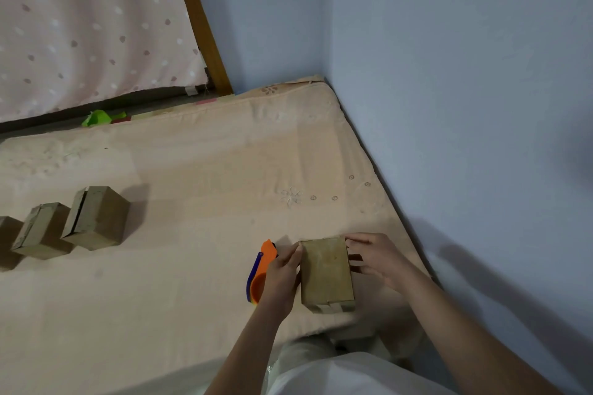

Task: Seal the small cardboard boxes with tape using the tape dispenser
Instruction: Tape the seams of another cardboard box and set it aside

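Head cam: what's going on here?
A person holds one small cardboard box between both hands on a mattress: left hand on its left side, right hand on its right. The orange tape dispenser lies just left of the box, partly behind the left hand; neither hand is on it. More boxes sit in a row at far left.

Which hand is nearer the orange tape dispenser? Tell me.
Left. The left hand lies right beside the orange tape dispenser, covering part of it, and touches the box. The right hand holds the box's far side.
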The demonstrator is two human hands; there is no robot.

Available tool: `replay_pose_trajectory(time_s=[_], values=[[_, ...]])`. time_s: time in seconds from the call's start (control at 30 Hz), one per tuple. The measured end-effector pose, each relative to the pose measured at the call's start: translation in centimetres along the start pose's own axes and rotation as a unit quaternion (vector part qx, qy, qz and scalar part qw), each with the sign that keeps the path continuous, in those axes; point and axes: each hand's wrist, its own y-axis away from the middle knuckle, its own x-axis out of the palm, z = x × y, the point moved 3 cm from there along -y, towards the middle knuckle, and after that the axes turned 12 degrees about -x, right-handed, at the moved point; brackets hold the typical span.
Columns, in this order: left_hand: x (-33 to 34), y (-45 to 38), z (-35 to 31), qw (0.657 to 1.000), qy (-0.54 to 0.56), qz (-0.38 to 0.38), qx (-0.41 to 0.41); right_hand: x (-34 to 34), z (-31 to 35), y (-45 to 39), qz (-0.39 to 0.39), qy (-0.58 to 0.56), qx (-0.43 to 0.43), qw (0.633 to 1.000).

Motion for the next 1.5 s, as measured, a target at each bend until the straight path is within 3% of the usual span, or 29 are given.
replay_pose_trajectory(time_s=[0.3,0.53,0.87,1.13,1.5], values=[[0.6,0.3,-0.8,0.999,-0.002,-0.022,0.034,0.0,-0.7,-0.8,-0.041,-0.024,-0.045,0.998],[0.7,0.3,-1.5,0.986,-0.045,-0.154,0.043,2.0,-1.8,-2.2,-0.092,0.021,-0.075,0.993],[1.4,0.8,-0.8,0.988,0.041,-0.146,-0.022,2.7,-2.5,-2.6,-0.149,-0.07,-0.032,0.986],[2.1,0.7,-1.8,0.984,0.034,-0.169,-0.046,3.5,-2.4,-2.9,-0.199,-0.08,-0.007,0.977],[1.6,0.4,-1.3,0.983,0.015,-0.179,-0.039,3.3,-2.2,-2.3,-0.164,-0.114,0.009,0.98]])
